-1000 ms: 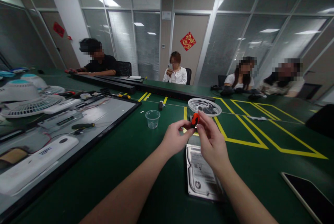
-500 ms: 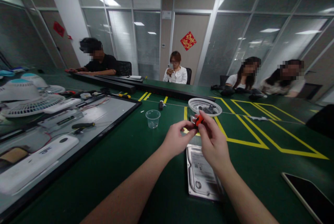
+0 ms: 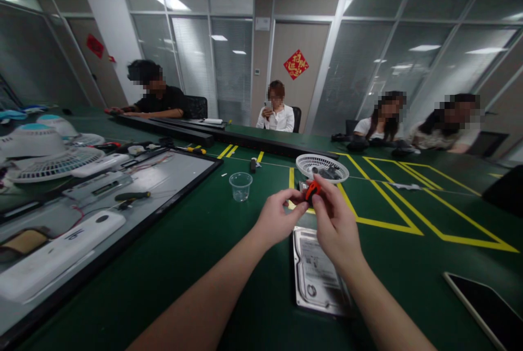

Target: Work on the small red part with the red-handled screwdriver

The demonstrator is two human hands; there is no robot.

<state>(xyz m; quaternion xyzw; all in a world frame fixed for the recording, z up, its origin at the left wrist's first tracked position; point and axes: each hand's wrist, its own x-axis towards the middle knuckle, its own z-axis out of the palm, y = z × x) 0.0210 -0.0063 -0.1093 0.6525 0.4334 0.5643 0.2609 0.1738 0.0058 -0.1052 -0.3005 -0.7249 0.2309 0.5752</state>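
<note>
Between my two hands, above the hard drive, is a small orange-and-black object (image 3: 312,192); its kind is hard to make out. My right hand (image 3: 337,220) is closed, pinching it between thumb and fingers. From the other side my left hand (image 3: 281,215) closes with thumb and fingertips on its left end. A silvery hard drive (image 3: 316,269) with a label lies flat on the green table just below my hands. Behind the fingers, a white slotted basket (image 3: 343,168) holds small dark parts. A small grey piece by my fingertips is partly hidden.
A clear plastic cup (image 3: 241,186) stands left of my hands. A large panel (image 3: 175,176) on the left carries a screwdriver (image 3: 133,196) and white casings. White fans sit beyond it. A phone (image 3: 482,307) lies at right. Long black bars (image 3: 273,146) cross behind; several people sit opposite.
The orange-and-black object has turned slightly in my fingers, showing more of its orange side. My hands stay nearly in place, and the view has shifted a little.
</note>
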